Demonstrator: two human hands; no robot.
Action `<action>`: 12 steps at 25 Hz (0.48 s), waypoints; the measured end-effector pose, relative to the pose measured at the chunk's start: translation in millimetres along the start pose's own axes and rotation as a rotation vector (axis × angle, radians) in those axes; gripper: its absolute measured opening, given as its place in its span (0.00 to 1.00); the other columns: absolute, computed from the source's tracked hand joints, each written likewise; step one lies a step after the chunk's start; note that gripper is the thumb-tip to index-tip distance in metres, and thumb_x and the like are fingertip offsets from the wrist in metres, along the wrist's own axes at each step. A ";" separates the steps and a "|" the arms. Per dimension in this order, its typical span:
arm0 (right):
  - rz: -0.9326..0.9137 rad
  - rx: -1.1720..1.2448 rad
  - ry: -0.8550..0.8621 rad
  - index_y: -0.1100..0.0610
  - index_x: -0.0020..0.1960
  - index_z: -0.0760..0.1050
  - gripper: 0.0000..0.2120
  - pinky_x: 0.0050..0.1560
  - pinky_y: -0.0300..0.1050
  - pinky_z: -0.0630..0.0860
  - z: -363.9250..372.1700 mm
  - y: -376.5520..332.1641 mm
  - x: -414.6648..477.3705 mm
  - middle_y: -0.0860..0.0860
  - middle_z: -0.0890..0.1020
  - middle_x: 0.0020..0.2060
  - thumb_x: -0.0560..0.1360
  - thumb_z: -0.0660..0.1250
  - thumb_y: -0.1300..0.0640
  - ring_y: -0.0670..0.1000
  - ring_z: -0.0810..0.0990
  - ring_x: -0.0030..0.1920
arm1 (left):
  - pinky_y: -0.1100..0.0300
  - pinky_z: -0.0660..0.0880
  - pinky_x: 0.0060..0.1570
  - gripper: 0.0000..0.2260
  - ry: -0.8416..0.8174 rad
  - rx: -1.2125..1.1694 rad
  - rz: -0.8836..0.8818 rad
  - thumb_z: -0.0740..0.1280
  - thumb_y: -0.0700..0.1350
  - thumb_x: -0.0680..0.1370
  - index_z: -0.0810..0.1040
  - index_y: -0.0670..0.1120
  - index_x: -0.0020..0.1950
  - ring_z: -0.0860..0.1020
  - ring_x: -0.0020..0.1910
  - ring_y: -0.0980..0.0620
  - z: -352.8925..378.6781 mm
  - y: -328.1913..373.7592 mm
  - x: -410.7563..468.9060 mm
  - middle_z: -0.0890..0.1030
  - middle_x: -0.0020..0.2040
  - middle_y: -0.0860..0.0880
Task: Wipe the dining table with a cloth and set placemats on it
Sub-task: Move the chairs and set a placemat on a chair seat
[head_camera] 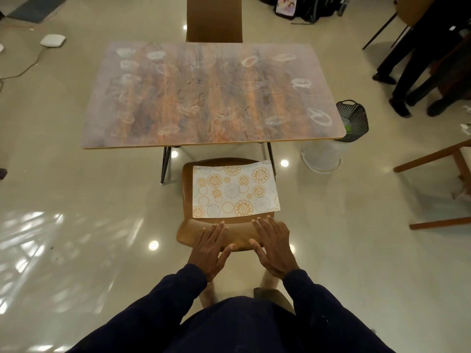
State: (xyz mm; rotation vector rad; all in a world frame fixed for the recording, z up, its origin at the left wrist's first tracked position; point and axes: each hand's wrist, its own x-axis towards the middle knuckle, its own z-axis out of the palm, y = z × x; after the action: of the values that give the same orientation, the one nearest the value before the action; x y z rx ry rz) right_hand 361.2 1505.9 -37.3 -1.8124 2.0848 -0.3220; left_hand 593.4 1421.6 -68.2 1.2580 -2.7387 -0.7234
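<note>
— While the left hand point(212, 250) lies palm down with straight, spread fingers, is it holding anything?
— Nothing. The right hand point(274, 248) is the same: flat, relaxed, fingers fanned, nothing in it. Both are over the curved top of a chair point(239, 234) backrest. Whether they press on it I cannot tell.
— What is the chair like?
— Smooth brown moulded wood, rounded at the corners, slightly glossy.
— And the placemat?
— 1 placemat point(235, 191) lies flat on that chair's seat, just beyond the fingertips of both hands and apart from them. It is a thin white rectangle printed with orange and grey round floral medallions, and its right edge reaches past the side of the seat.
— So not on the table?
— No. The table point(211, 98) stands beyond the chair. Its rectangular top has rounded corners and streaked wood grain, dulled by a hazy film and many white oval smears.
— Around it?
— A 2nd brown chair point(214, 19) stands at the far side. A black mesh basket point(353, 121) and a white bucket point(321, 159) sit by the table's near right corner, on a glossy cream floor point(76, 187).
</note>
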 end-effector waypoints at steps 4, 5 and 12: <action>0.012 -0.037 0.013 0.51 0.80 0.65 0.29 0.80 0.63 0.51 -25.8 56.0 13.2 0.52 0.70 0.79 0.86 0.44 0.39 0.56 0.63 0.81 | 0.43 0.64 0.78 0.32 0.029 0.015 0.026 0.43 0.62 0.88 0.73 0.44 0.78 0.70 0.78 0.43 -0.4 45.7 41.5 0.72 0.79 0.44; 0.014 -0.028 0.015 0.51 0.80 0.66 0.29 0.80 0.63 0.52 -32.8 73.9 16.3 0.52 0.70 0.78 0.86 0.45 0.39 0.56 0.63 0.81 | 0.43 0.64 0.78 0.33 0.027 0.020 0.023 0.42 0.62 0.87 0.73 0.45 0.77 0.70 0.78 0.44 0.6 59.5 56.1 0.72 0.79 0.44; 0.105 0.132 0.061 0.52 0.80 0.67 0.35 0.82 0.58 0.51 -95.4 225.4 4.8 0.50 0.71 0.78 0.85 0.38 0.35 0.52 0.61 0.82 | 0.48 0.69 0.75 0.32 0.032 0.046 0.044 0.43 0.61 0.88 0.79 0.45 0.72 0.76 0.73 0.45 24.3 187.9 156.2 0.77 0.74 0.45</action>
State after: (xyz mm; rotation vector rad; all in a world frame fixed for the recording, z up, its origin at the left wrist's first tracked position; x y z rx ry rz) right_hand 117.5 1529.5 -40.7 -1.6309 2.1366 -0.4798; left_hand 350.4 1423.2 -32.9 1.2032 -2.7634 -0.6339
